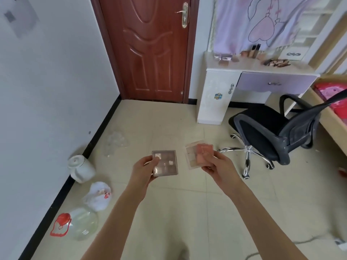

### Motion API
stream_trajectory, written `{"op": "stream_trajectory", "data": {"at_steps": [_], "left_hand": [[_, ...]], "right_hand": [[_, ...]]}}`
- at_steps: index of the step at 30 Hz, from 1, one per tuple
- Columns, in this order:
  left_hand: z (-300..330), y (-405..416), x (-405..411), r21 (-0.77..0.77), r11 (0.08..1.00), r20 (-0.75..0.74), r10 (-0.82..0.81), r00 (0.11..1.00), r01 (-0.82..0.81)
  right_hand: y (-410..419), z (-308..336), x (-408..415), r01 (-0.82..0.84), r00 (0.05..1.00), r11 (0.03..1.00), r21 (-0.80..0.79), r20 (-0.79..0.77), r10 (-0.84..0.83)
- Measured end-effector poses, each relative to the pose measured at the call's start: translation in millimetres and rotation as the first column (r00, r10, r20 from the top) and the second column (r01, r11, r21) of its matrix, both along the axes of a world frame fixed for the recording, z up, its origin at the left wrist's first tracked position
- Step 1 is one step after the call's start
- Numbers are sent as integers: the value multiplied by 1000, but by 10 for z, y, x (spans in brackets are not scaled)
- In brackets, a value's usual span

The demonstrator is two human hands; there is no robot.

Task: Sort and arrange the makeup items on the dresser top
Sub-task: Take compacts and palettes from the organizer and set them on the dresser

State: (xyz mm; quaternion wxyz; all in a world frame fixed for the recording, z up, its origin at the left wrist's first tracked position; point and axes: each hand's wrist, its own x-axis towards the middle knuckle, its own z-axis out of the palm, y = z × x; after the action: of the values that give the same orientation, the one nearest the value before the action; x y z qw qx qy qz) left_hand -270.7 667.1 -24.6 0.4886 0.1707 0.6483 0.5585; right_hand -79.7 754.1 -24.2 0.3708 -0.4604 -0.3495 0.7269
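Left hand has its fingers curled around the left edge of a square brownish palette, thumb pressed down on the clear lid near the top left corner. It's held flat, face up, and you can see a few pans through the lid but nothing readable on it.

Right hand is pinching a small stack of pinkish palettes from the lower right, fingers clamped underneath and thumb on top. Looks like at least two clear cases fanned a bit, the top one coral/pink, the lower one with paler squares. Can't say the exact count, and no brand or text is legible.

Both hands are out in front over the tiled floor, well apart from the dresser, which is off in the upper right corner of the room. On its top there's more makeup: some clear cases on the left, a few upright tubes at the back, and a pile of tan sticks on the right, too blurry for labels.

Black office chair sits just beside the dresser. Along the left wall there's a white jug, a white plastic bag with red print I can't read, and a clear bottle with a red cap lying on its side.
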Motion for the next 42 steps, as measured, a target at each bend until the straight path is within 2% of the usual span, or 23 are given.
{"op": "stream_trajectory", "data": {"at_steps": [9, 17, 24, 42], "left_hand": [[2, 1847, 85, -6, 999, -8, -54, 999, 54], [-214, 3734, -197, 11, 996, -3, -94, 996, 94], [-88, 5415, -418, 28, 988, -13, -152, 988, 153], [-136, 9098, -98, -7, 976, 19, -216, 976, 216]], "right_hand": [[1734, -77, 123, 40, 999, 999, -3, 3, -39], [3535, -170, -107, 62, 996, 997, 38, 55, -64], [5067, -5, -216, 124, 989, 992, 19, 79, -125], [8544, -269, 110, 188, 976, 981, -42, 122, -182]]}}
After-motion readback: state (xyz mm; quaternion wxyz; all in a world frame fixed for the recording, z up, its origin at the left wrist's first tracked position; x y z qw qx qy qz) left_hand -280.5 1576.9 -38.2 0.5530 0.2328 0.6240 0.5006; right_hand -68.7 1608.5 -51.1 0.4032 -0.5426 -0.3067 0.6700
